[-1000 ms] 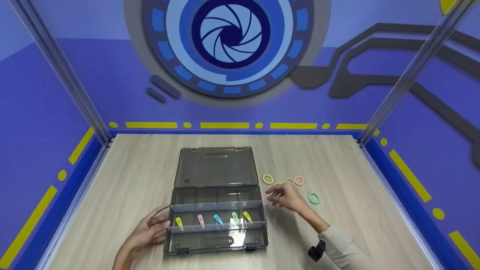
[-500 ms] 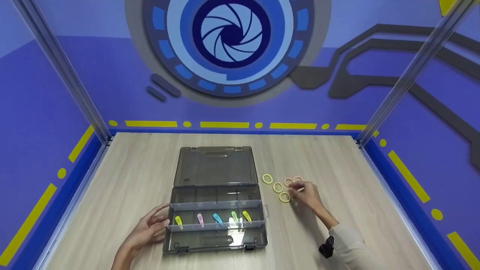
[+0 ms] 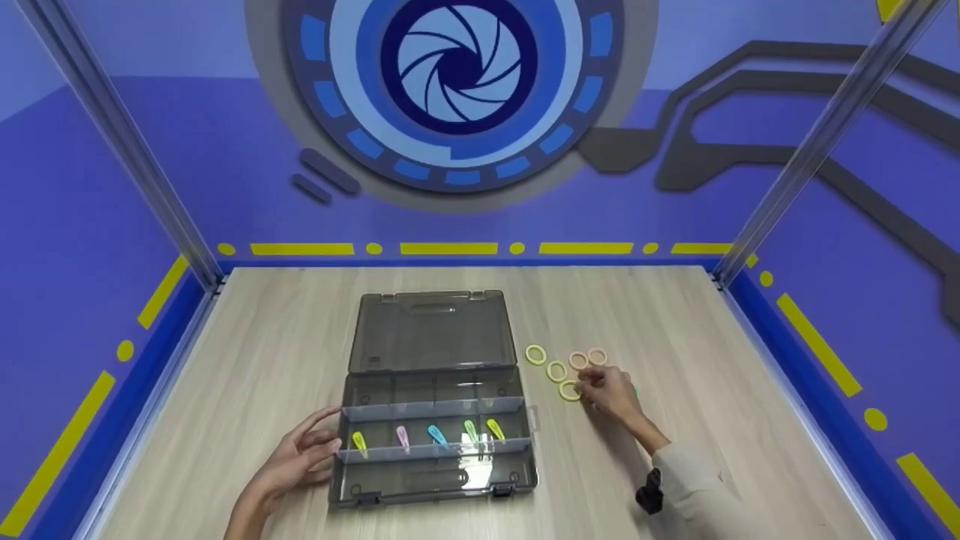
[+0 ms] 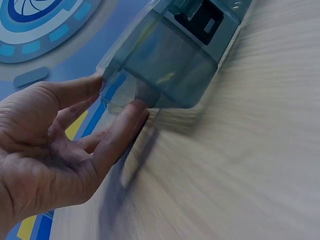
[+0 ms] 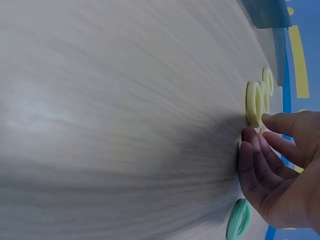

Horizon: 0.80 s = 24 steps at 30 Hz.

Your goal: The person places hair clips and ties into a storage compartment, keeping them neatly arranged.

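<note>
The near yellow ring (image 5: 251,104) lies at the box's (image 3: 420,480) three o'clock, probably light, springy; I prefer pinching its rim. Right hand (image 3: 611,391) touches it, pinching I cannot tell; left hand (image 3: 296,459), loosely spread, touches the box.

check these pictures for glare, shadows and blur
Head view: a white glare patch on the case; left wrist view: a shadow streak near the left hand, table grain smeared; right wrist view: a broad shadow beside the right hand, pale glare at far left.
</note>
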Tool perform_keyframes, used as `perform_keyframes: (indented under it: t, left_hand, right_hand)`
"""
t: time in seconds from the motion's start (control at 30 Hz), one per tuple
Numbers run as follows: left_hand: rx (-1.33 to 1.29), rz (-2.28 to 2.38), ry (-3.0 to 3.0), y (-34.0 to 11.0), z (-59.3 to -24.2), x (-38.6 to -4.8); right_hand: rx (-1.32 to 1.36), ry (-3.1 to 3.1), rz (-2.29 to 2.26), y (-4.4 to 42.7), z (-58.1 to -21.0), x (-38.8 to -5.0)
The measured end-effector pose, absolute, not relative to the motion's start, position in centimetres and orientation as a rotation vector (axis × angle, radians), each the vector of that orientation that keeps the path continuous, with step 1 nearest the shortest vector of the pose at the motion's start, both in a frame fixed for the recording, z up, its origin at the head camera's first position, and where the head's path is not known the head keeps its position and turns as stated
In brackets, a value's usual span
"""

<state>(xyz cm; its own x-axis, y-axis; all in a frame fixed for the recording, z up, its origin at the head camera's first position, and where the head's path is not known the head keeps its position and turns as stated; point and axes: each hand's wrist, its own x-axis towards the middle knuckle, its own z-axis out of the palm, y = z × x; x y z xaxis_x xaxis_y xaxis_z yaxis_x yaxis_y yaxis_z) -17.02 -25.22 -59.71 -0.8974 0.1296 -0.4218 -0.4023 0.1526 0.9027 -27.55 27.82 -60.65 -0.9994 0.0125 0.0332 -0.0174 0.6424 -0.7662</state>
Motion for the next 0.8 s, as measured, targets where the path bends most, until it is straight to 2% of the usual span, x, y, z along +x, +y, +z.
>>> perform_keyframes:
  t: [0.6,0.8]
  left_hand:
    - [-0.285,1.776,2.053,-24.6,-59.5,-17.2]
    - [-0.319,1.783,2.048,-24.8,-59.7,-17.1]
  right_hand:
    - [0.055,-2.884,1.046,28.0,-60.6,-27.0]
    - [0.077,-2.892,1.147,28.3,-59.8,-27.1]
